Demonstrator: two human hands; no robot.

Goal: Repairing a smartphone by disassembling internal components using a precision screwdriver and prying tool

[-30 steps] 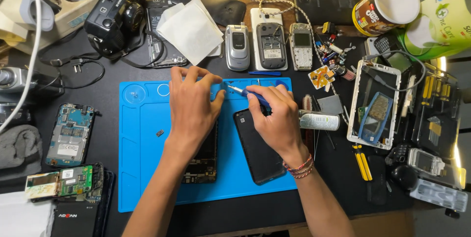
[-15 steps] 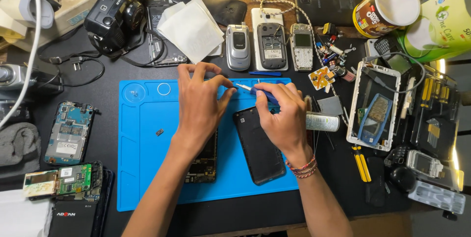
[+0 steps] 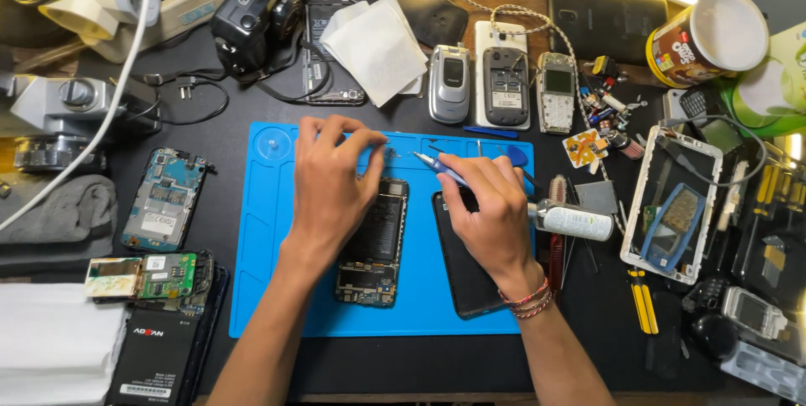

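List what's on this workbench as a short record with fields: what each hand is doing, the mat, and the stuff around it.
Left hand: left hand rests over the opened phone, fingers pinched near the mat's top edge
Right hand: right hand holds blue tweezers, tip pointing toward the left hand
Mat: blue repair mat
Beside opened phone: black back cover, partly under the right hand
Behind mat: silver flip phone, white cloth, black camera
Right of mat: white phone frame
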